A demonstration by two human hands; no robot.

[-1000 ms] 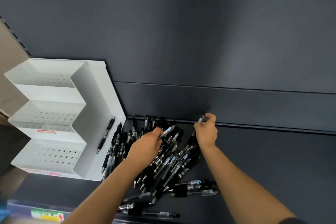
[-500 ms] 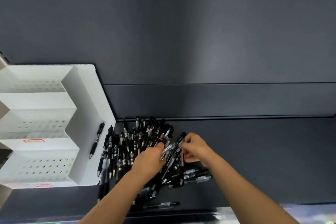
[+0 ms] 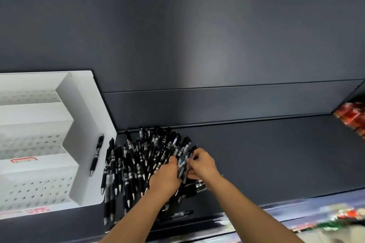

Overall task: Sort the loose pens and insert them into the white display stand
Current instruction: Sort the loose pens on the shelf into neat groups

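My left hand [image 3: 166, 178] and right hand [image 3: 201, 162] meet over the pen pile [image 3: 138, 160] near the shelf's [image 3: 266, 156] back edge, fingers pinching a few pens between them. 1 pen [image 3: 96, 155] lies on the white display stand [image 3: 87, 124].

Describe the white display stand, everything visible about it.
The white display stand looks like smooth plastic or painted metal and lies at the left of the dark shelf, partly cut off by the frame edge. Three stepped tiers show perforated panels; no pens stand in them. A red-outlined label sits on one step. One black pen rests on its flat side panel, beside the loose pen pile.
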